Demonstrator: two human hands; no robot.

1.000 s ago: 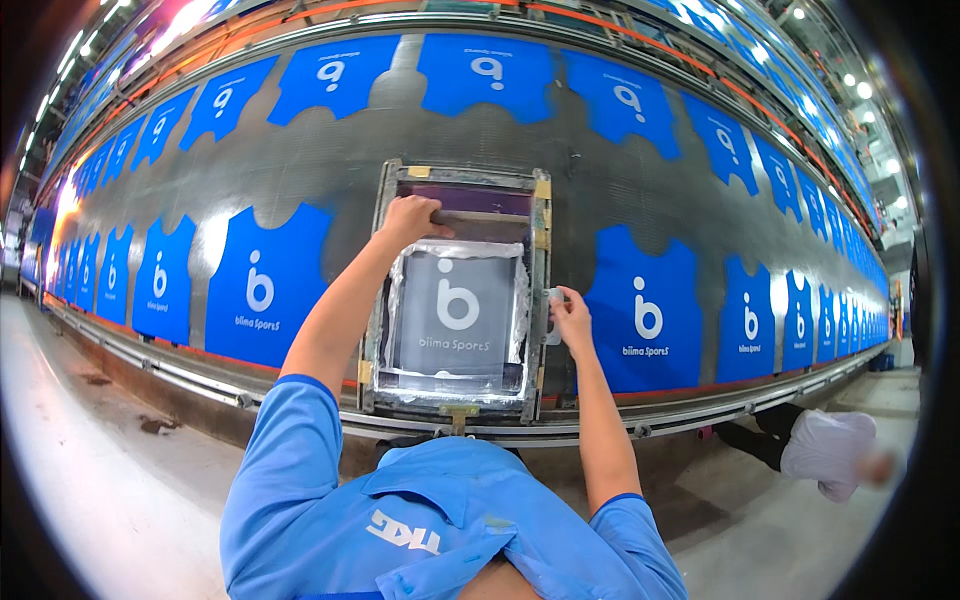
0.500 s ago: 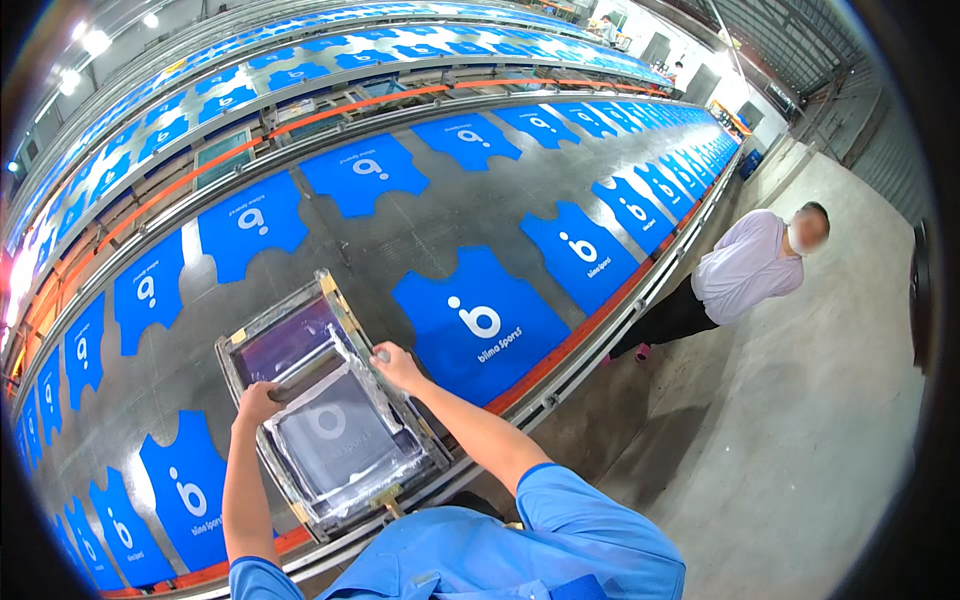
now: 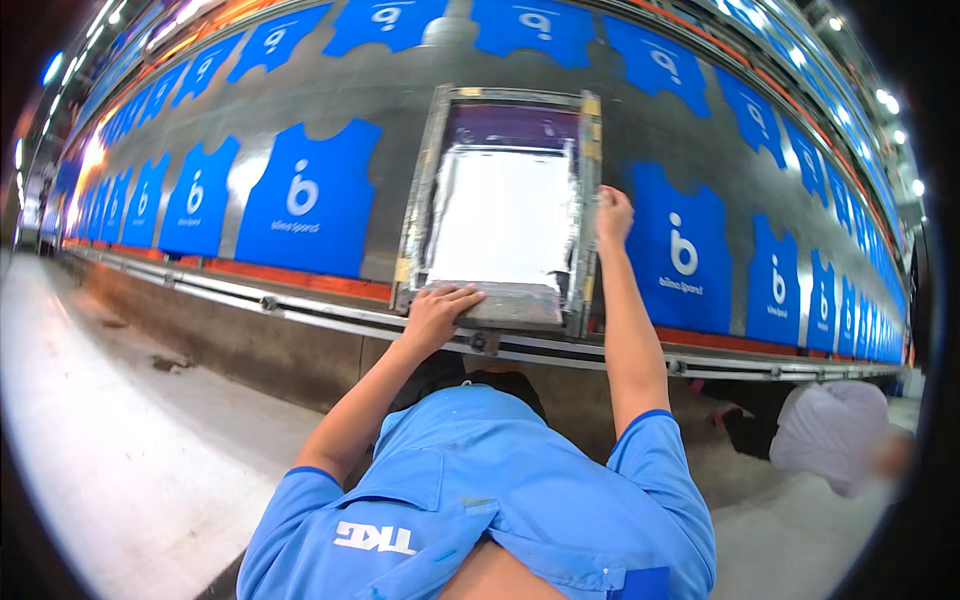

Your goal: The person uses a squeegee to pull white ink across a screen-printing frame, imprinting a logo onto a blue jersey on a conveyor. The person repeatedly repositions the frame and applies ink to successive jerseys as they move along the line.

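Observation:
A screen-printing frame (image 3: pixel 592 150) with a taped, worn border lies on the long dark table in front of me. Its mesh shows a broad white ink-covered area (image 3: pixel 503 215), with a purple strip above it and a greyish taped band below. My left hand (image 3: pixel 440 314) rests on the frame's lower left corner, fingers stretched across the band. At the right rail, my right hand (image 3: pixel 613 216) has its fingers closed on the frame's edge. Printed blue sleeveless shirt pieces flank the frame, one to its left (image 3: pixel 335 205) and one to its right (image 3: pixel 655 285).
More blue shirt pieces (image 3: pixel 535 30) lie in rows along the table's far side. A metal rail (image 3: pixel 330 312) runs along the near edge, before my body. A person in a pale top (image 3: pixel 830 430) is on the floor side at right. Other tables stand beyond.
My view has turned toward the frame. The mesh, grey with the design showing before, is now largely white. My left hand has shifted from the frame's middle to its lower left corner.

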